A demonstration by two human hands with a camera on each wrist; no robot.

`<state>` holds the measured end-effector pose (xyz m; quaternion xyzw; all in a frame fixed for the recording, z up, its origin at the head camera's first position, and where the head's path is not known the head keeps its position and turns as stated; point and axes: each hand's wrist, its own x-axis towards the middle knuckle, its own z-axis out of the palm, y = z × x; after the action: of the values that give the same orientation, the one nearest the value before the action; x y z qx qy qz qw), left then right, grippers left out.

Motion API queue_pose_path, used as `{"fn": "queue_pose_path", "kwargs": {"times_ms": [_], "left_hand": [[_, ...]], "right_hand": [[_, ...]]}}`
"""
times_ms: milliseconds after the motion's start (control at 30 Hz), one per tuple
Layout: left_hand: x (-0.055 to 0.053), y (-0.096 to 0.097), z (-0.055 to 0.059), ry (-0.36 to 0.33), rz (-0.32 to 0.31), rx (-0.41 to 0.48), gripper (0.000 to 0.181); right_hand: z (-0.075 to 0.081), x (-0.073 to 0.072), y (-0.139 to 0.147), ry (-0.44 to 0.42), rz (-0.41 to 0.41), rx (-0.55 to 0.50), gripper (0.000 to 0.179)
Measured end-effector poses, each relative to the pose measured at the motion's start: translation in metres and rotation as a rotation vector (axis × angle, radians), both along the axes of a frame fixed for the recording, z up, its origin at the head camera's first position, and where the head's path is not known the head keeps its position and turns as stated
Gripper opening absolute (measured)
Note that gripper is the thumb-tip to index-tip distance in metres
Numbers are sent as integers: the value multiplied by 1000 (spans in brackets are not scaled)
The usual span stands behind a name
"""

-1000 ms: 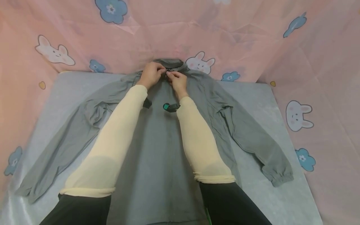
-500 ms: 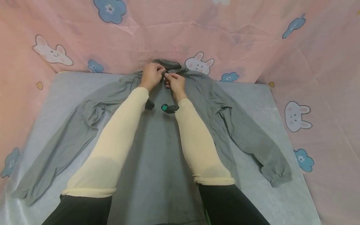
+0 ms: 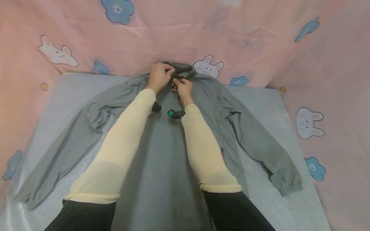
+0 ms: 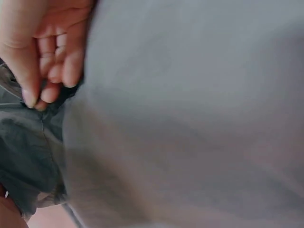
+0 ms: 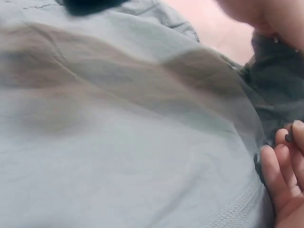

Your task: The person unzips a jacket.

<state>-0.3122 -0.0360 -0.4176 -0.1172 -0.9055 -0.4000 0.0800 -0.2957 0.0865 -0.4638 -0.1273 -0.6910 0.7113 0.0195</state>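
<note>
Grey jacket point(image 3: 162, 154) lies spread on the table point(image 3: 264, 102), its collar point(image 3: 182, 67) at the middle of the far edge, close to the pink cloth point(image 3: 173, 35) with rabbits and flowers. With our left hand point(image 3: 159, 77) we pinch the collar, thumb against fingers. With our right hand point(image 3: 184, 89), just beside and nearer to us, we pinch a small dark piece point(image 5: 288, 137); what it is exactly, we cannot tell. One jacket sleeve point(image 3: 55, 166) reaches toward the near left corner, the other sleeve point(image 3: 260, 144) ends near the right edge. We wear cream sleeve covers point(image 3: 122, 138) over black sleeves point(image 3: 85, 215).
</note>
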Motion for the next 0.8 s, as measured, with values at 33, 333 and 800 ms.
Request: {"fn": "queue_pose_path", "kwargs": {"times_ms": [33,333,800], "left_hand": [[0,1,2,-6,2,15,26],[-6,-2,-2,-20,47,86,26],[-1,-3,-1,28,13,-15,29]], "right_hand": [[0,0,1,-2,-6,8,22],[0,0,1,-23,8,87,20],[-3,3,3,-35,52,152,22]]}}
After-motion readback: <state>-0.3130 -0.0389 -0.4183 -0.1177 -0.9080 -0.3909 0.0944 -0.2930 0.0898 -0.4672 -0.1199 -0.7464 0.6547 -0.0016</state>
